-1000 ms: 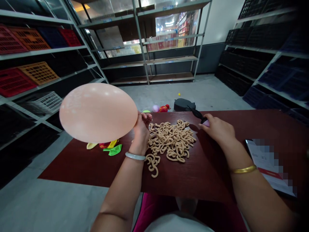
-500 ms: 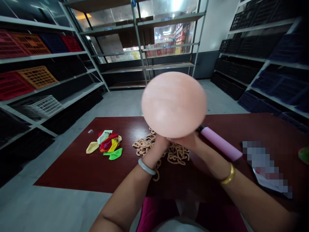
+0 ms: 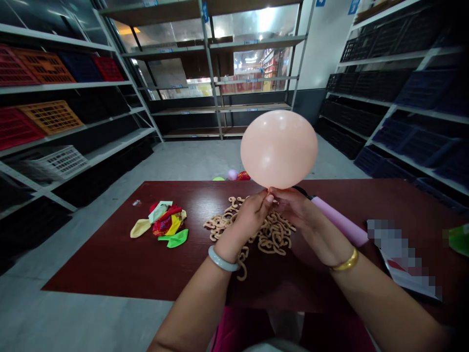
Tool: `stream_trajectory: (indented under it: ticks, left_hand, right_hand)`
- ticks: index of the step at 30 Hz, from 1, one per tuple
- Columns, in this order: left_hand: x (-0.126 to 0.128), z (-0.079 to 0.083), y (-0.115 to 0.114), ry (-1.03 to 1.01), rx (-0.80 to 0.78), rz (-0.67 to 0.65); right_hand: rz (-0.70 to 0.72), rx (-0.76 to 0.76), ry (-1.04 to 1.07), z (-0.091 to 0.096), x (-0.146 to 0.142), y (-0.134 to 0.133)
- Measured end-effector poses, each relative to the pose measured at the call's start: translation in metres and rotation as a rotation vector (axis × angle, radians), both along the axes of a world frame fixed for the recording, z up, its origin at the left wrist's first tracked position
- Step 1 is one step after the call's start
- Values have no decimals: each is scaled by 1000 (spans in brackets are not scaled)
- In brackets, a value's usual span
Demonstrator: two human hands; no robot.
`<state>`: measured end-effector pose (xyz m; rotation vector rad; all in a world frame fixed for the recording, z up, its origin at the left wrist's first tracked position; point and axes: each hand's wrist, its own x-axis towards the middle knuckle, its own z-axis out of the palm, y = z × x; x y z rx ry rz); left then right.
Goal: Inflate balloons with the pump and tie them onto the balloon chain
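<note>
This is a stockroom at the back of a shop. Tall metal shelving racks [image 3: 216, 105] line three sides above a bare concrete floor [image 3: 176, 159]. The left shelves carry a red crate [image 3: 14, 128], an orange crate [image 3: 51, 116] and a white crate [image 3: 62, 160], all plastic, and the right ones hold rows of dark crates [image 3: 421, 85]. Through a window [image 3: 256, 68] behind the back rack, brightly lit shop aisles with stocked goods show. A dark red desk [image 3: 110, 254] stands in the middle.
</note>
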<state>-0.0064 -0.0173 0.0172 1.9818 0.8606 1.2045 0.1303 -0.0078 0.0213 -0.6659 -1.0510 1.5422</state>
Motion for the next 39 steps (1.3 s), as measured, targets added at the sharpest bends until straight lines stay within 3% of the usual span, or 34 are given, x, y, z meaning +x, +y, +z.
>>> stream_trajectory:
  ticks: [4, 7, 10, 15, 18, 22, 26, 30, 35, 39]
  left_hand:
    - [-1, 6, -1, -507, -470, -141]
    - [-12, 12, 5, -632, -664, -271]
    - [-31, 17, 15, -563, -589, -212]
    - [-54, 14, 33, -496, -285, 114]
    - [-60, 9, 40, -653, -299, 200]
    - [-66, 3, 48, -874, -349, 232]
    - [-69, 1, 51, -999, -406, 228]
    - [-67, 1, 50, -1010, -440, 159]
    - [-67, -1, 51, -1082, -510, 162]
    - [-67, -3, 53, -1102, -525, 155]
  right_hand:
    - [77, -14, -20, 11, -3, 5]
    - [187, 17, -77, 24, -8, 14]
    - [211, 49, -50, 36, -21, 27]
    - [161, -66, -75, 37, -59, 44]
    - [126, 105, -310, 25, -75, 50]
    - [22, 445, -802, -1, -73, 56]
    - [71, 576, -1092, -26, -63, 48]
    - [91, 656, -1246, -38, -67, 34]
    - [38, 624, -1330, -32, -60, 37]
    - [21, 543, -1225, -6, -33, 44]
